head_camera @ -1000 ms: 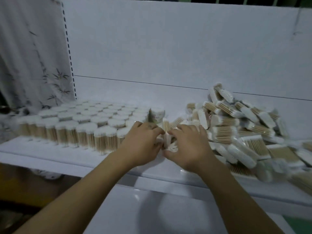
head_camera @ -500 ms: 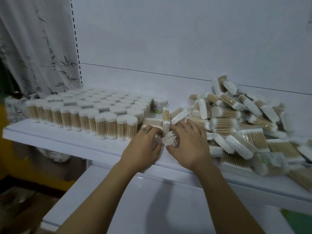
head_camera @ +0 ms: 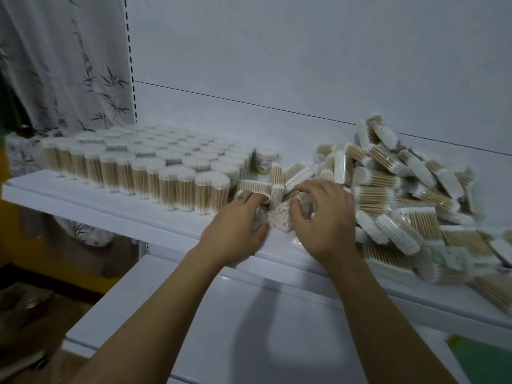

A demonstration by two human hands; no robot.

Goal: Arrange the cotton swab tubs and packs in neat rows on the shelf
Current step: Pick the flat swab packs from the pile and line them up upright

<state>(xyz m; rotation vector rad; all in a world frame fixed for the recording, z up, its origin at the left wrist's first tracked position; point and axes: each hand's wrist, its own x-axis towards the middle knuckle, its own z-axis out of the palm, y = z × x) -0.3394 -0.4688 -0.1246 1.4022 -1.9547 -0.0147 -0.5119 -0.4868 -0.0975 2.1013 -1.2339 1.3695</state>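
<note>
On the white shelf (head_camera: 83, 200), several clear tubs of cotton swabs (head_camera: 144, 167) stand upright in tight rows on the left. A loose heap of flat swab packs (head_camera: 401, 195) fills the right side. Between them my left hand (head_camera: 238, 228) and my right hand (head_camera: 324, 217) both grip one swab pack (head_camera: 278, 221), its cotton tips facing me. A few packs (head_camera: 277, 178) stand or lean just behind it. A small labelled tub (head_camera: 264, 162) sits at the end of the rows.
The shelf's white back panel (head_camera: 277, 65) rises behind everything. A lower white shelf (head_camera: 249, 328) juts out under my arms. A bamboo-print curtain (head_camera: 63, 65) hangs at the left, beyond the slotted upright.
Both hands have drawn the pack towards the shelf's front edge. My view has shifted left and nearer, so the tubs sit more centrally.
</note>
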